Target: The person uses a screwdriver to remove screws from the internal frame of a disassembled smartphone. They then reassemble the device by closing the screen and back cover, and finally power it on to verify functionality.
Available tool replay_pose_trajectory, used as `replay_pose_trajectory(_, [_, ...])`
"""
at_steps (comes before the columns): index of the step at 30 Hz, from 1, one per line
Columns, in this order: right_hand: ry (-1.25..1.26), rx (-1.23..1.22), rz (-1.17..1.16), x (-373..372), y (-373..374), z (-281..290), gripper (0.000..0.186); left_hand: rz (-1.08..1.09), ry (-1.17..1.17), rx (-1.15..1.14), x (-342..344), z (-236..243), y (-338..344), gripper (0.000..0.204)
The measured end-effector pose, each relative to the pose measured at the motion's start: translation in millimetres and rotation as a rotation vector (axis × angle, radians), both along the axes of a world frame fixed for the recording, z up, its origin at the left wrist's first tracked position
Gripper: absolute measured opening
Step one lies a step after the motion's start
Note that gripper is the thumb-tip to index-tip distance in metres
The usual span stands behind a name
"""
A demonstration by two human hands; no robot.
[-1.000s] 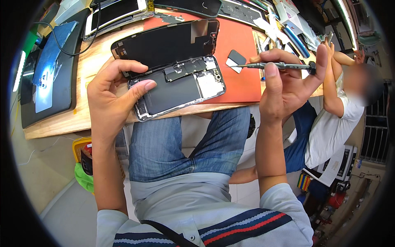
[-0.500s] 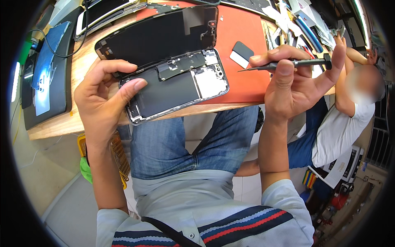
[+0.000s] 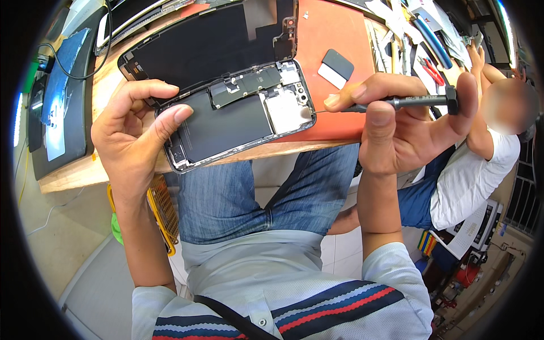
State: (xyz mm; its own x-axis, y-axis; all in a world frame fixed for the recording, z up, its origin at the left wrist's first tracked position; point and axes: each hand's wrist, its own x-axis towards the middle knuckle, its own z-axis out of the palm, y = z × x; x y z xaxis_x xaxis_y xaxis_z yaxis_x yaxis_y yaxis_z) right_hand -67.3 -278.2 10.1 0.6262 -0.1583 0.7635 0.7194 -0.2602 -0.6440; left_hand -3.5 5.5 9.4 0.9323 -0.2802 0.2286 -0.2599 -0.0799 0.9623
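Observation:
My left hand (image 3: 133, 127) grips an opened phone (image 3: 229, 133) at its left side, thumb over the inside. The dark screen panel (image 3: 198, 45) is tilted up along the far edge; a dark board, battery and pale silver section show in the body. My right hand (image 3: 405, 130) holds a slim dark screwdriver (image 3: 413, 101), its thin tip at the phone's right edge; whether it touches is too small to tell. Below both is an orange mat (image 3: 334, 39). A small black-and-white card (image 3: 338, 62) lies on it near my right fingers.
A wooden bench (image 3: 71, 178) holds a dark board with blue mat (image 3: 62, 85) and cable at left, papers, red-handled pliers (image 3: 430, 73) and a blue cylindrical tool (image 3: 430, 39) at right. A co-worker (image 3: 470, 175) sits close on my right. A yellow basket (image 3: 164, 221) is below.
The phone and my left hand have shifted left and slightly up in view. My right hand has moved slightly, bringing the screwdriver tip to the phone's right edge.

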Motion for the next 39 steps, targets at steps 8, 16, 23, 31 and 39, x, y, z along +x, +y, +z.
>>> replay_pose_trajectory(8, [0.034, -0.046, -0.004, -2.2, -0.6, 2.3, 0.084, 0.003, 0.006, -0.006, 0.2, -0.4, -0.2, 0.028])
replay_pose_trajectory(16, [0.024, -0.074, 0.04, 0.0, -3.0, 1.4, 0.082, -0.004, 0.003, -0.006, -0.2, 0.5, -1.0, 0.027])
replay_pose_trajectory(23, [0.035, -0.212, 0.103, 2.0, -11.1, 6.7, 0.084, -0.017, 0.012, -0.022, 0.0, 0.7, -1.8, 0.027])
replay_pose_trajectory(31, [-0.04, -0.507, 0.192, 10.9, -14.6, 35.8, 0.076, -0.006, 0.019, -0.029, 0.2, -0.5, -1.3, 0.026])
replay_pose_trajectory(39, [-0.052, -0.61, -0.029, 3.2, -12.4, 40.6, 0.077, -0.027, 0.015, -0.047, 0.0, -1.1, -3.4, 0.024])
